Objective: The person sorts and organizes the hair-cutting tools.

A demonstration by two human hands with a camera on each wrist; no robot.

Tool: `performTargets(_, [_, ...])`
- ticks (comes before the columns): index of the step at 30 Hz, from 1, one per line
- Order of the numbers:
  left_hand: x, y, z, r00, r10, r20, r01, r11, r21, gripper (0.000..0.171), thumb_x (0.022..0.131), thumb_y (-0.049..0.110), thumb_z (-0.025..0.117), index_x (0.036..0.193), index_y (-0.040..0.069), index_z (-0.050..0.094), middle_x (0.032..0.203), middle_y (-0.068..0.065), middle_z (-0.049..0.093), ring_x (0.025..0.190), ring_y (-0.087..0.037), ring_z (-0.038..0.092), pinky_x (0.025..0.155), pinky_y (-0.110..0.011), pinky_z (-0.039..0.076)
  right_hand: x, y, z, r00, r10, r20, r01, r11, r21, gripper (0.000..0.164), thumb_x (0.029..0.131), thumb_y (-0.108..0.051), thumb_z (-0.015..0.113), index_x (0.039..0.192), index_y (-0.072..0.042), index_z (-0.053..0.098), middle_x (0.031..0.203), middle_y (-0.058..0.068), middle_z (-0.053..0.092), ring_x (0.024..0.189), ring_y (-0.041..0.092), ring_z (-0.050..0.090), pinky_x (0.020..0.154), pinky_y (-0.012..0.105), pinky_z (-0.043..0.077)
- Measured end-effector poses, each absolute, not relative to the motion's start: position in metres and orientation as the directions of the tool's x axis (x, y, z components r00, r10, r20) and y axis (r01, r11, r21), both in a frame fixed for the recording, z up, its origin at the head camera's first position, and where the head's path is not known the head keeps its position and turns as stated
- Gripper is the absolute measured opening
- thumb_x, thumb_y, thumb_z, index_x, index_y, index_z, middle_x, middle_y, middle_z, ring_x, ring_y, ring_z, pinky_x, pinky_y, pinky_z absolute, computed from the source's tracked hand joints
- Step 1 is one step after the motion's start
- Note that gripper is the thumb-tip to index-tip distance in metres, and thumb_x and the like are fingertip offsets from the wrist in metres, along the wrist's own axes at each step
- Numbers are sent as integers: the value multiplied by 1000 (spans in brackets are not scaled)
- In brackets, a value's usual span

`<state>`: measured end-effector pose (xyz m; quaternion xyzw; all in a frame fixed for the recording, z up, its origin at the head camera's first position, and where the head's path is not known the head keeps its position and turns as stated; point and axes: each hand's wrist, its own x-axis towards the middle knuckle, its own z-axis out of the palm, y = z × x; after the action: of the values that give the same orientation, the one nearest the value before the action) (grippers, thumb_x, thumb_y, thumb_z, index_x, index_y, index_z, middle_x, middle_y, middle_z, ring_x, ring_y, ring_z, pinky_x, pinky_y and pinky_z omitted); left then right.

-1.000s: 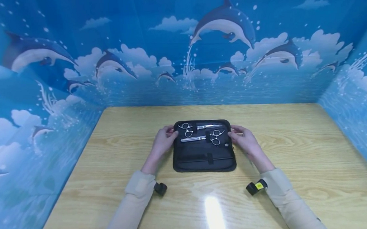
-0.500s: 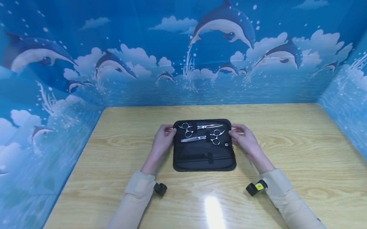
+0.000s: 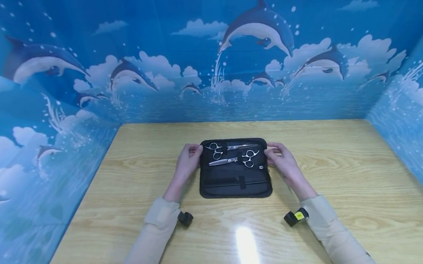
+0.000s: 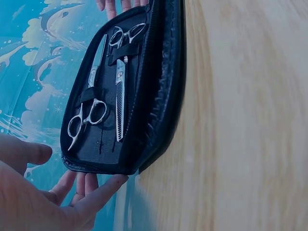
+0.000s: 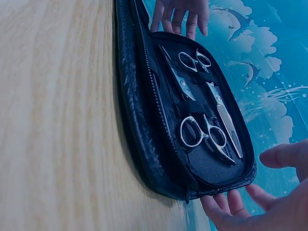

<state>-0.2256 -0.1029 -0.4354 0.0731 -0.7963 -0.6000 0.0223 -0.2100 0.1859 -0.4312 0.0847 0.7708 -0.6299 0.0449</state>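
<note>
Black case [image 3: 218, 173] lies unzipped on the bench [image 3: 349, 171], plain scissors [image 4: 93, 76] and toothed scissors [image 4: 120, 103] strapped inside. Compared with one second ago, both thumbs are drawn back off its margins. Grip: left hand [image 3: 187, 162] and right hand [image 3: 284, 162] are spread, extended fingers touching opposite edges, thumbs clear.

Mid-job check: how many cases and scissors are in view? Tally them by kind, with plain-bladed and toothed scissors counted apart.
Black zip case: 1
Plain-bladed scissors: 1
Toothed scissors: 1
Total: 3
</note>
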Motion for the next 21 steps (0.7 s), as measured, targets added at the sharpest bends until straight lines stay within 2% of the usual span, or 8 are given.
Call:
performTargets(6, [-225, -103, -436, -984, -150, -97, -128, 216, 968, 37, 104, 29, 57, 124, -2, 57, 121, -21, 61, 97, -26, 60, 77, -34, 55, -208, 187, -431, -986, 53, -156, 164, 200, -966, 48, 106, -16, 53, 152, -9, 41, 123, 14, 49, 95, 11, 60, 96, 30, 54])
performTargets(13, [-226, -104, -434, -980, -145, -134, -160, 183, 970, 37, 104, 33, 57, 121, 0, 57, 111, -15, 60, 80, -19, 55, 74, -35, 54, -207, 189, -431, -986, 69, -152, 162, 174, -971, 42, 108, -25, 50, 145, -6, 45, 121, 13, 51, 93, 12, 57, 89, 27, 55])
performTargets(21, [-226, -106, -434, -990, -93, -109, -125, 189, 974, 37, 103, 32, 60, 119, -1, 60, 112, -17, 62, 78, -18, 55, 72, -33, 53, -207, 191, -432, -989, 80, -126, 135, 123, -983, 32, 106, -23, 54, 129, -1, 51, 110, 4, 56, 87, 8, 63, 86, 28, 58])
